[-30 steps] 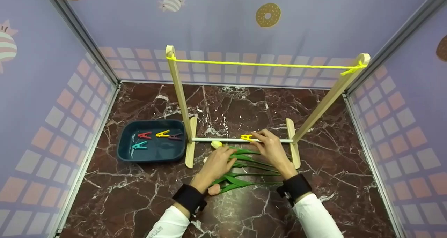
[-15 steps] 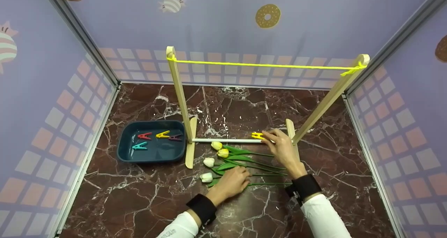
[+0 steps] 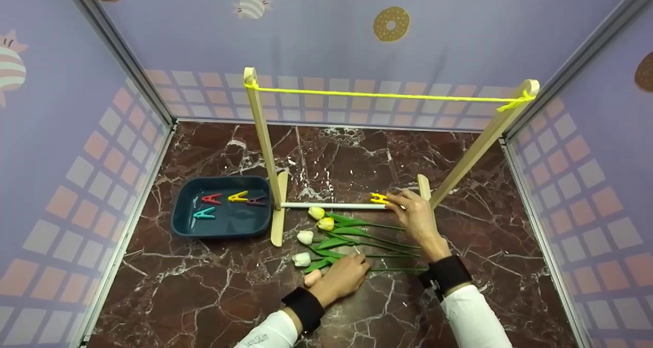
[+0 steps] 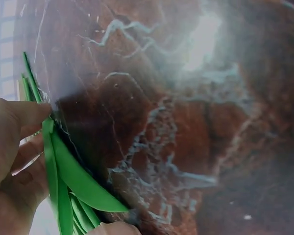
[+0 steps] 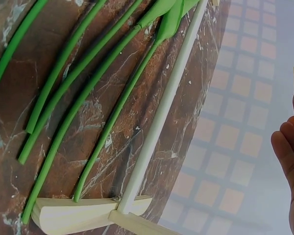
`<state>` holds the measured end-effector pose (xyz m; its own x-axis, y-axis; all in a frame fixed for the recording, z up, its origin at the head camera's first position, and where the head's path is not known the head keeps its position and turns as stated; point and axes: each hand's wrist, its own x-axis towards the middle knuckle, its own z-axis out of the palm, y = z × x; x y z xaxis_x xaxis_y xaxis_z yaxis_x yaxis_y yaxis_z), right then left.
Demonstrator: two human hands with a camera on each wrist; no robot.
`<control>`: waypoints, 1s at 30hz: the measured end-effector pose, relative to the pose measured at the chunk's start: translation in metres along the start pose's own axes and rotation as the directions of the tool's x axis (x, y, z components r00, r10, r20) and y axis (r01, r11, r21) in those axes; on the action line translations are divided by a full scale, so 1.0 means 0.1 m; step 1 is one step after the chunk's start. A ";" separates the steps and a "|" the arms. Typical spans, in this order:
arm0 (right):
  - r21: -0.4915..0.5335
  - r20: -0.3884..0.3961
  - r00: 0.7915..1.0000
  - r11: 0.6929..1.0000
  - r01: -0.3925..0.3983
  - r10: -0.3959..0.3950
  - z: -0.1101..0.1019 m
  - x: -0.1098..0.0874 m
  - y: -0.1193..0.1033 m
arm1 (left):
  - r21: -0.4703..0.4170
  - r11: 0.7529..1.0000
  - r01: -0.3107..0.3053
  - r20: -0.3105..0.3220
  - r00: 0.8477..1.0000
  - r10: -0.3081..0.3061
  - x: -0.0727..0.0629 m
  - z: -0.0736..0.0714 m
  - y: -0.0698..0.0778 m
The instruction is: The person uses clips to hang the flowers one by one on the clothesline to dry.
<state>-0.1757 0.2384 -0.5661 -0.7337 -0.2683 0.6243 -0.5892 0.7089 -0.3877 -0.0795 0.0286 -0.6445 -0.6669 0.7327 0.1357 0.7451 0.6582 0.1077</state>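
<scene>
My left hand point(image 3: 346, 276) is low over the front of a row of tulips and pinches the stem of the pink tulip point(image 3: 312, 278); in the left wrist view its green leaf point(image 4: 83, 186) hangs below the fingertips. My right hand point(image 3: 417, 216) holds a yellow clothespin point(image 3: 379, 198) by its end, just above the white crossbar point(image 3: 331, 205). Two yellow tulips point(image 3: 325, 223) and two white tulips point(image 3: 302, 259) lie side by side, heads to the left and stems to the right. Only part of the clothespin shows in the right wrist view.
A wooden stand has a left post point(image 3: 264, 144), a right post point(image 3: 479, 141) and a yellow string point(image 3: 382, 95) tied across the top. To its left, a dark blue basin point(image 3: 222, 231) contains several clothespins. Patterned panels point(image 3: 326, 42) enclose the marble surface.
My left hand has come down from the yellow tulips toward the front, onto the pink tulip's stem. My right hand has shifted right with the yellow clothespin still in its fingers.
</scene>
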 end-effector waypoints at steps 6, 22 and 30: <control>0.003 0.028 0.999 0.999 -0.033 0.033 -0.01 0.00 0.02 | 0.082 0.995 -0.049 0.031 0.998 0.046 0.02 0.03 0.02; 0.019 0.098 0.992 0.996 -0.088 0.085 -0.16 0.00 0.10 | 0.029 1.000 -0.007 0.038 0.999 0.006 0.00 0.01 -0.01; 0.014 0.067 0.997 0.999 -0.048 0.047 -0.24 0.03 0.19 | -0.061 0.998 0.019 0.037 0.999 -0.016 -0.01 -0.23 -0.20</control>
<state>-0.1809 0.2670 -0.5552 -0.7818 -0.2776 0.5583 -0.5577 0.7116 -0.4272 -0.0932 0.0111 -0.6245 -0.6789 0.7277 0.0978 0.7318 0.6600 0.1696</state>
